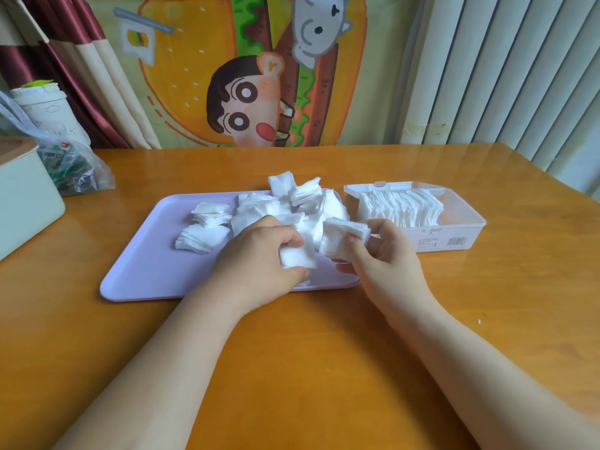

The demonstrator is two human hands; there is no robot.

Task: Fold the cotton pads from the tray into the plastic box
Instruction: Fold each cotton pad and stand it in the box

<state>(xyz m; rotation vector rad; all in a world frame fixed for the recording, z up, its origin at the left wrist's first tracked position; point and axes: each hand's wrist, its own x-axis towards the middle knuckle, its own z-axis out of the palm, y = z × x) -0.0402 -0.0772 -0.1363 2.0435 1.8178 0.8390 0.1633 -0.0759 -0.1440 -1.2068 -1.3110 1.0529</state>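
- Cotton pads, white and square, lie heaped (285, 203) on a flat lilac plastic tray (146, 254) at mid-frame, on an orange wooden table (292, 368).
- Left hand (256, 254) pinches one white pad (297, 254) above the tray's lower right part.
- Right hand (376, 251) grips a small stack of pads (341, 237) just beside it.
- Right of the tray, a clear plastic box (461, 228) holds a row of upright pads (402, 206).
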